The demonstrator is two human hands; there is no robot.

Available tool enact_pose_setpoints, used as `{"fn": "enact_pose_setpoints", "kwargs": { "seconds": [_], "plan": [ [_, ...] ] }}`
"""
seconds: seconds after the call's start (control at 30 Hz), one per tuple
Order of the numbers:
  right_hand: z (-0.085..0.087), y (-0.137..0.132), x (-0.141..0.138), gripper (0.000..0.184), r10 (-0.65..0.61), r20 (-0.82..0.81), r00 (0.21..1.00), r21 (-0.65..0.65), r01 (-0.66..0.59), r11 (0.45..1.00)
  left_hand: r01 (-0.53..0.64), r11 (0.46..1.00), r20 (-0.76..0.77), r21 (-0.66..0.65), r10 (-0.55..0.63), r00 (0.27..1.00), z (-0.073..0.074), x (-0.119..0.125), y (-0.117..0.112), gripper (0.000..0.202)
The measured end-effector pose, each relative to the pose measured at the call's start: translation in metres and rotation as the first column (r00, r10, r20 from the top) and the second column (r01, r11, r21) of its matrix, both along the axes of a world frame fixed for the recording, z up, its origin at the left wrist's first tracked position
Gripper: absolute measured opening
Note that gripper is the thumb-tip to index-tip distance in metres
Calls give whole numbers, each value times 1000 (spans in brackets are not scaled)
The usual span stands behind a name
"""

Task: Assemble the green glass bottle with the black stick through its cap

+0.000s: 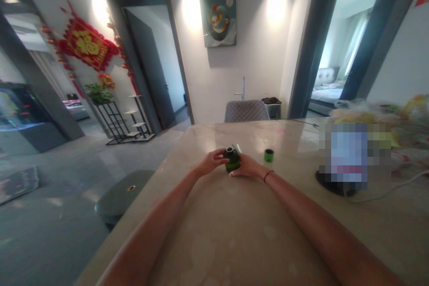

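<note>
A small dark green bottle stands on the table between my hands, its round mouth uncovered at the top. My right hand wraps its right side, with the thumb across the lower front. From the other side, my left hand curls its fingers against the bottle's left side. Just behind the bottle, a thin white stick-like piece pokes out, partly hidden. A short green cap-like cylinder with a dark top rests on the table to the right of my right hand.
The pale stone table is glossy. At right are a pixelated object on a black round base, a white cable and plastic bags. A quilted chair stands beyond the far edge, a grey-green stool at left.
</note>
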State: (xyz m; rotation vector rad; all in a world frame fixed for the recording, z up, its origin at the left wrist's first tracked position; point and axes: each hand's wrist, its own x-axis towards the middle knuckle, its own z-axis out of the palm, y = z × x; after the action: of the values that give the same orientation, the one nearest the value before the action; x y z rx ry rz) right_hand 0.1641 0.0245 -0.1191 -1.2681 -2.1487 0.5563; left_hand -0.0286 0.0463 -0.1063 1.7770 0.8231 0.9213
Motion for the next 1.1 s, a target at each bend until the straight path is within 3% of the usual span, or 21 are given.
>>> {"fn": "enact_pose_setpoints", "kwargs": {
  "seconds": [0.17, 0.3, 0.4, 0.5, 0.63, 0.7, 0.77, 0.83, 0.87, 1.0, 1.1],
  "plan": [
    [0, 3, 2, 74, 52, -18, 998, -29, -53, 998, -26, 999, -6, -26, 26, 1000, 0, 0, 2, 64],
    [2, 8, 10, 78, 159, -137, 978, -140, -178, 974, -49, 999, -2, -20, 49, 999, -3, 5, -2, 66],
    [4, 10, 14, 68, 221, -258, 941, -251, -286, 925, -190, 980, 10, 67, 190, 982, -9, 10, -13, 66],
    [7, 11, 15, 58, 218, -330, 919, -312, -323, 894, -347, 914, -56, 209, 366, 929, -17, 12, -28, 60],
    [11, 12, 18, 50, 225, -382, 897, -299, -350, 888, -383, 880, -151, 280, 435, 888, -24, 9, -42, 62],
    [15, 15, 22, 41, 152, -358, 921, -252, -252, 934, -386, 877, -196, 286, 448, 872, -24, 7, -44, 67],
    [19, 18, 28, 33, -33, -265, 964, -145, -6, 989, -384, 876, -248, 292, 457, 854, -23, 7, -45, 73],
    [21, 18, 33, 26, -221, -121, 968, -1, 223, 975, -363, 883, -295, 297, 447, 845, -21, 8, -45, 77],
    [21, 18, 35, 23, -278, -36, 960, 62, 280, 958, -346, 890, -315, 297, 434, 844, -20, 9, -46, 77],
    [14, 9, 31, 23, -366, 257, 894, 166, 332, 928, -311, 902, -364, 300, 410, 836, -16, 11, -48, 65],
    [9, 3, 24, 20, -402, 327, 855, 139, 377, 916, -316, 899, -376, 304, 417, 827, -14, 11, -49, 54]
  ]
}}
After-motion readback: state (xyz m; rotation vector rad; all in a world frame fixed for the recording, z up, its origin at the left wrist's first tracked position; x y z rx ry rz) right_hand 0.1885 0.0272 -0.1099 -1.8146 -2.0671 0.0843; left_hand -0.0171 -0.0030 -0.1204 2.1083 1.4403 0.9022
